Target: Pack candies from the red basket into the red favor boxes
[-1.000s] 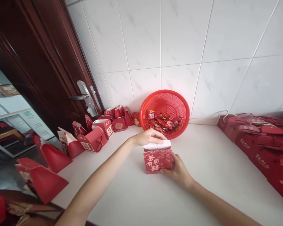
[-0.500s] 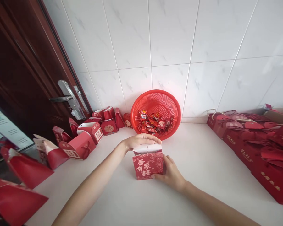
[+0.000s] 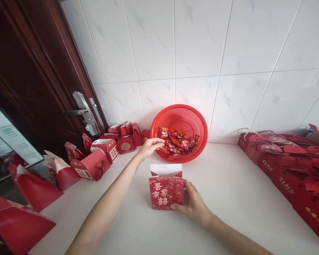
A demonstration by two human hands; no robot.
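Observation:
A red paper gift box (image 3: 166,194) with pale printed characters stands upright on the white table, its top flap raised and showing white inside. My right hand (image 3: 196,205) grips its right side, thumb on the front face. Farther off, my left hand (image 3: 150,147) reaches over the near left rim of a red plastic basket (image 3: 200,124). Its fingers stretch out toward the wrapped candies (image 3: 175,141) heaped at the bottom; I see nothing held in them. The basket leans against the tiled wall.
Along the left side stand several red gift boxes, among them a handled box (image 3: 94,164) and a tall tapered one (image 3: 34,187). Rows of red boxes (image 3: 279,166) with cord handles fill the right. A dark door (image 3: 39,63) with a metal handle (image 3: 82,109) is at the left.
My left hand has left the gift box's flap and moved forward to the basket of candies. My right hand still holds the box. The view has shifted slightly.

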